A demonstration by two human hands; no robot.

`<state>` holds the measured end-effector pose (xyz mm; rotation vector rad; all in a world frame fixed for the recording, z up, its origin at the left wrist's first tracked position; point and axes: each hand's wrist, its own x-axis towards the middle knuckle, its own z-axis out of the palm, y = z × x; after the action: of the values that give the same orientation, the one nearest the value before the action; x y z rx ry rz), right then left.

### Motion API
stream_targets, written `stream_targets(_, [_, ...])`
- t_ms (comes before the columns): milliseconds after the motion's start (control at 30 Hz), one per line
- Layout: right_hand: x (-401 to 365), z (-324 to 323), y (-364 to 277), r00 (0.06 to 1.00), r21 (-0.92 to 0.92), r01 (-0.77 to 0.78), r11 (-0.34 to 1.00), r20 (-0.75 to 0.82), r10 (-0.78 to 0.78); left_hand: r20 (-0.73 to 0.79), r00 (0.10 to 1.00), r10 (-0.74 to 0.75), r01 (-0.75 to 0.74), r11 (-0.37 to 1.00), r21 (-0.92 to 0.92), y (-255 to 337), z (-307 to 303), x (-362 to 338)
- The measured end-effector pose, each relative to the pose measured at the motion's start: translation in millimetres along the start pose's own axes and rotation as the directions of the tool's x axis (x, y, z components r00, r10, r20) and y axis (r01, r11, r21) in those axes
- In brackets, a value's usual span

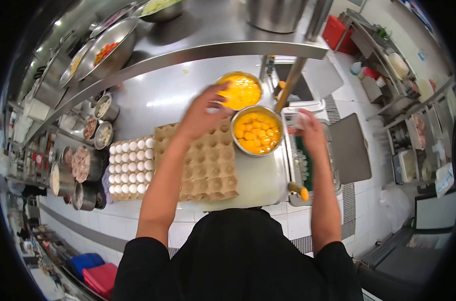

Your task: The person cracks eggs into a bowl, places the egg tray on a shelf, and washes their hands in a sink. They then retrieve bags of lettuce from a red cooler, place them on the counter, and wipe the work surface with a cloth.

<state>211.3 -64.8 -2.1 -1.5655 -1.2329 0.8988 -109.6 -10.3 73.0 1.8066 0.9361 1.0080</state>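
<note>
One yolk bowl (pixel 257 131), likely heavy, best rim-held, is standing right of the cardboard tray (pixel 208 163); my left hand (pixel 206 110), fingers parted, is hovering by the tray's far edge, my right hand (pixel 310 129) farther right; both holds unclear.

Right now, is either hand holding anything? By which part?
The right hand seems to hold something pale, held part unclear; whether the left hand holds anything cannot be told.

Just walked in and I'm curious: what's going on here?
A person's left hand is by the far bowl of yellow egg; whether it holds anything is unclear. The right hand, seemingly with something pale, is right of the near bowl of yolks. White eggs sit left of a cardboard tray whose visible cells hold none.
</note>
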Motion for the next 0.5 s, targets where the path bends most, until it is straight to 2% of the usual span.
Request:
stream_targets(33, [7, -25, 31, 0.979, -0.231, 0.137, 0.963, -0.115, -0.167, -0.08, 0.995, -0.065, 0.07, 0.996, 0.061, 1, -35, -12])
stream_targets(67, [-5, -46, 21, 0.976, -0.304, 0.067, 0.95, -0.175, -0.125, -0.18, 0.982, -0.059, 0.067, 0.997, 0.039, -19, -69, -27])
stream_targets(133, [-18, -55, 22, 0.866, -0.288, 0.036, 0.957, -0.468, -0.174, -0.333, 0.928, -0.17, 0.275, 0.914, 0.3, -19, -116, -73])
stream_targets(167, [-23, -45, 15, 0.874, -0.276, 0.042, 0.96, -0.456, -0.169, -0.385, 0.901, -0.201, 0.373, 0.813, 0.447, -28, -132, -97])
stream_targets(233, [-39, -10, -4, 0.974, -0.12, 0.042, 0.992, -0.216, -0.068, -0.424, 0.78, -0.46, 0.625, 0.605, 0.493, -24, -137, -141])
stream_targets(267, [-43, 22, -13, 0.994, 0.009, 0.075, 0.997, -0.086, -0.074, -0.385, 0.773, -0.505, 0.633, 0.572, 0.522, -31, -137, -163])
stream_targets(300, [-50, 55, -18, 0.995, -0.071, 0.088, 0.994, 0.057, -0.084, -0.364, 0.786, -0.5, 0.611, 0.537, 0.581, -39, -133, -184])
stream_targets(333, [-58, 97, -17, 0.96, 0.045, 0.163, 0.986, 0.221, -0.169, -0.363, 0.743, -0.562, 0.659, 0.524, 0.539, -46, -130, -200])
stream_targets(367, [-68, 133, -32, 0.901, -0.05, 0.192, 0.98, 0.404, -0.155, -0.386, 0.702, -0.598, 0.699, 0.479, 0.531, -41, -121, -210])
stream_targets(400, [-78, 166, -35, 0.818, -0.077, 0.307, 0.948, 0.53, -0.222, -0.41, 0.658, -0.631, 0.738, 0.432, 0.518, -37, -108, -213])
stream_targets(433, [-89, 189, -54, 0.719, -0.083, 0.459, 0.884, 0.619, -0.316, -0.42, 0.65, -0.633, 0.746, 0.429, 0.509, -35, -99, -214])
stream_targets(500, [-102, 243, -58, 0.57, -0.04, 0.667, 0.744, 0.67, -0.475, -0.535, 0.685, -0.495, 0.722, 0.363, 0.589, -32, -81, -217])
